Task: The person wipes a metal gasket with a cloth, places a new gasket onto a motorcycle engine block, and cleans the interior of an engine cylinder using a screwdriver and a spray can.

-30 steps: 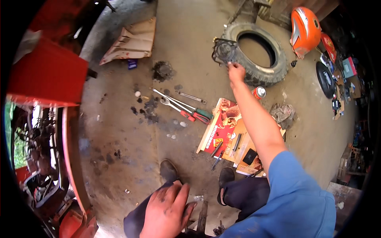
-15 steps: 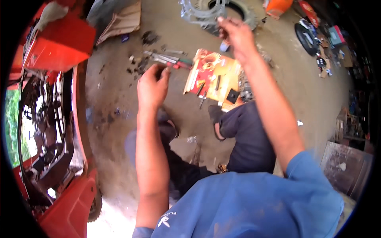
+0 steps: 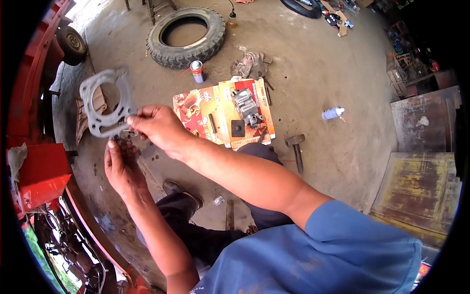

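A flat grey cylinder head gasket [image 3: 126, 103], with one big round hole and several small ones, is held up at the left. My right hand [image 3: 164, 128] pinches its lower right corner between thumb and fingers. Just below that corner, my left hand [image 3: 123, 164] is closed, its thumb pressed toward the curled fingers at the gasket's lower edge. Whatever lies between the left fingertips is too small and dark to make out. An engine part of grey metal [image 3: 246, 103] rests on flattened printed cardboard [image 3: 204, 93] beyond my knees.
A worn tyre [image 3: 215, 44] lies ahead, with a spray can [image 3: 197, 72] and a rag [image 3: 250, 64] near it. On the right are a hammer [image 3: 295, 142], a lying blue can [image 3: 333, 113] and metal panels [image 3: 416, 181]. Red machinery [image 3: 41, 171] stands at the left.
My right hand has brought the gasket from far ahead over to the left. My left hand now meets its lower edge. The view has shifted, showing more floor on the right.
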{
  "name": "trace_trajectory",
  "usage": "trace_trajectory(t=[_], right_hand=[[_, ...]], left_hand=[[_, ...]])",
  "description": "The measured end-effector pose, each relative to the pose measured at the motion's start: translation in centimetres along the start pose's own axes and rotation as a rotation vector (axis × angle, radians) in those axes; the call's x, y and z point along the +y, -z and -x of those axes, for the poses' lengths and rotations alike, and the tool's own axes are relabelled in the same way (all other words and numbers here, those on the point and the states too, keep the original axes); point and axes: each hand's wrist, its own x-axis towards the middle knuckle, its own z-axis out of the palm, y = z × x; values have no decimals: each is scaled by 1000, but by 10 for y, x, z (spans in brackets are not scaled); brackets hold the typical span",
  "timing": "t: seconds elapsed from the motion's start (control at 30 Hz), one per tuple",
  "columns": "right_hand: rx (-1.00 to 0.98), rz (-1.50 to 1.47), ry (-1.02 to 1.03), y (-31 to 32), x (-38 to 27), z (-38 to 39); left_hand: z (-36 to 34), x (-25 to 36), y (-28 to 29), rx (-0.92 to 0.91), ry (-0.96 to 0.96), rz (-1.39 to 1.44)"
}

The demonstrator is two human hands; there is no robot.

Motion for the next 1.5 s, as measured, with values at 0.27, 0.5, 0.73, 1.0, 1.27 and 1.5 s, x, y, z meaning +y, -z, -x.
trace_trajectory(t=[0.27,0.5,0.73,1.0,1.27,1.5], right_hand=[[-233,606,-137,69,-41,-61],[997,1755,-22,588,-72,-164],[712,1476,-240,764,-58,-179],[783,95,216,508,-167,-178],[66,12,602,86,-267,-17],[-207,-22,468,-97,-157,34]], left_hand=[[-9,3,40,134,4,-19],[-13,3,40,330,118,-112],[-1,2,42,346,52,40],[15,31,31,309,77,127],[42,38,34,113,7,216],[64,65,74,-65,-141,288]])
